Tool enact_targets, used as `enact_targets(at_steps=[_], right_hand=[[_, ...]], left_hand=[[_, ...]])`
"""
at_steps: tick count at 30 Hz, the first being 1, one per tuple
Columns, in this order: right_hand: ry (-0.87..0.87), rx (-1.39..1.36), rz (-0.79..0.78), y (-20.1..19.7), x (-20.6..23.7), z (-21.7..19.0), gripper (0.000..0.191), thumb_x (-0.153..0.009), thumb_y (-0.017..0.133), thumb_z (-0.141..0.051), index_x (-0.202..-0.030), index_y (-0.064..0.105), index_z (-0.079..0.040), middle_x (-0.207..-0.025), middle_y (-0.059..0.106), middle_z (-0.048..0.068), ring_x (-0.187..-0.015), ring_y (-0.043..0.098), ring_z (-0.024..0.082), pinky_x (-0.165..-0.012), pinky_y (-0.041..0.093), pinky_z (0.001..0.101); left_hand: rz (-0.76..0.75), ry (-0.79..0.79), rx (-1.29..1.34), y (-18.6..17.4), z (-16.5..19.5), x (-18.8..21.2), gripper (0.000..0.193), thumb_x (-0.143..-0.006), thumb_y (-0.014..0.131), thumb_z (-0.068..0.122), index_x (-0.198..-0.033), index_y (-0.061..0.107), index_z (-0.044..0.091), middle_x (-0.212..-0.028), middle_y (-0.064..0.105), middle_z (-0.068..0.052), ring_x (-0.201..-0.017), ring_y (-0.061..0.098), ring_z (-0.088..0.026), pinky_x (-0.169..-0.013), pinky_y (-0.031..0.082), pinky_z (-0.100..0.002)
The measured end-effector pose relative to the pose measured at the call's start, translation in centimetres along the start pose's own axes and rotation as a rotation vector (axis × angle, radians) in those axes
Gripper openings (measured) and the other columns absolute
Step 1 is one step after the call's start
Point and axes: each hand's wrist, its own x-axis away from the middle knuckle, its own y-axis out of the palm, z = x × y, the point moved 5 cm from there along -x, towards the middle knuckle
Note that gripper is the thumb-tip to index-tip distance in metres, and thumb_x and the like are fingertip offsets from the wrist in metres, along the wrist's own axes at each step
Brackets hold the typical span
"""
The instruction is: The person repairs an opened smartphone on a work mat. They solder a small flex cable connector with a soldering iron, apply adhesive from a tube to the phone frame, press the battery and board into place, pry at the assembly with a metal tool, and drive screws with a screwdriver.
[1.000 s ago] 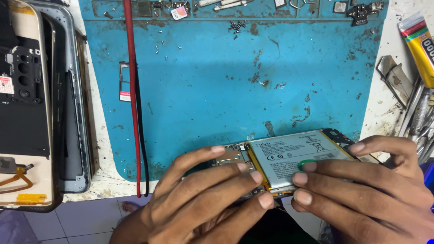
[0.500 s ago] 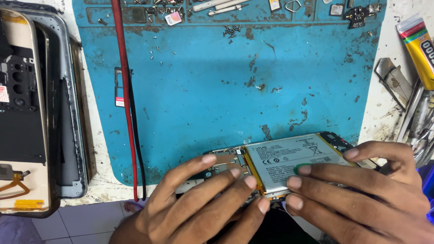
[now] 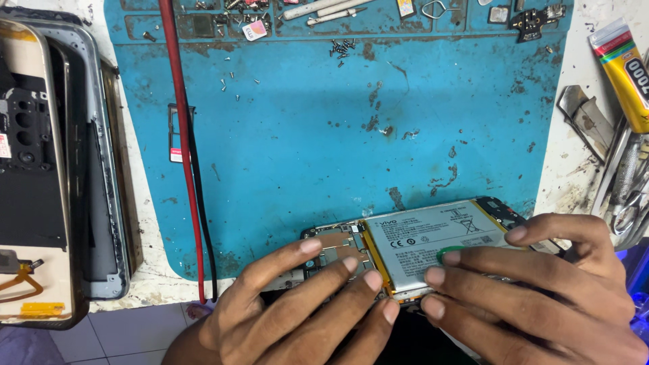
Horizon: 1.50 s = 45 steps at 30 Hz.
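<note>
Head camera looks steeply down, close over the blue mat (image 3: 304, 149).

The work mat (image 3: 324, 155) is bright blue, blotched with dark brown stains and worn patches. The opened phone (image 3: 412, 247) shows a white battery (image 3: 433, 240) edged in yellow, printed with small dark markings, beside a copper-coloured plate (image 3: 338, 242). A small green ring (image 3: 447, 255) sits on the battery. A red cable (image 3: 181, 149) runs down the mat alongside a black cable (image 3: 203, 223). The glue tube (image 3: 625, 64) is yellow with red and green stripes. The stacked phone frames (image 3: 47, 176) look black, silver and perhaps gold-edged. Tiny screws (image 3: 343, 47) appear dark grey.
</note>
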Motion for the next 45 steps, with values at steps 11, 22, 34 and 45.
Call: enact_targets(at_steps=[11,22,34,45], right_hand=[[-0.008,0.053,0.053,0.4,0.2,-0.1,0.019,-0.088,0.077,-0.020,-0.106,0.077,-0.027,-0.101,0.074,-0.007,-0.093,0.070,0.011,-0.085,0.045,0.0315],[0.092,0.162,-0.001,1.1,0.3,-1.1,0.020,-0.086,0.080,-0.023,-0.097,0.074,-0.039,-0.105,0.071,-0.012,-0.095,0.067,0.012,-0.084,0.045,0.0329],[0.183,0.154,0.046,1.3,-0.2,-1.2,0.019,-0.081,0.085,-0.020,-0.083,0.072,-0.034,-0.102,0.072,-0.012,-0.091,0.068,0.012,-0.082,0.044,0.0332],[0.031,0.109,-0.014,0.6,-0.4,-0.3,0.023,-0.083,0.082,-0.019,-0.102,0.077,-0.031,-0.107,0.073,-0.008,-0.094,0.068,0.012,-0.083,0.042,0.0327]], left_hand=[[-0.018,0.085,-0.095,0.0,-0.1,0.4,0.016,-0.103,0.073,0.017,-0.116,0.075,0.026,-0.114,0.070,0.010,-0.114,0.067,-0.008,-0.103,0.056,-0.033],[-0.048,0.081,-0.067,-0.1,-0.3,0.2,0.015,-0.104,0.071,0.016,-0.115,0.075,0.026,-0.117,0.070,0.010,-0.116,0.066,-0.010,-0.104,0.056,-0.035],[-0.090,0.067,-0.012,0.0,-0.2,-0.2,0.009,-0.104,0.072,0.019,-0.110,0.074,0.026,-0.116,0.068,0.008,-0.118,0.063,-0.012,-0.107,0.056,-0.040],[-0.057,0.027,0.031,0.2,-0.2,-0.9,0.009,-0.103,0.072,0.017,-0.103,0.073,0.025,-0.113,0.066,0.009,-0.119,0.063,-0.011,-0.108,0.057,-0.039]])
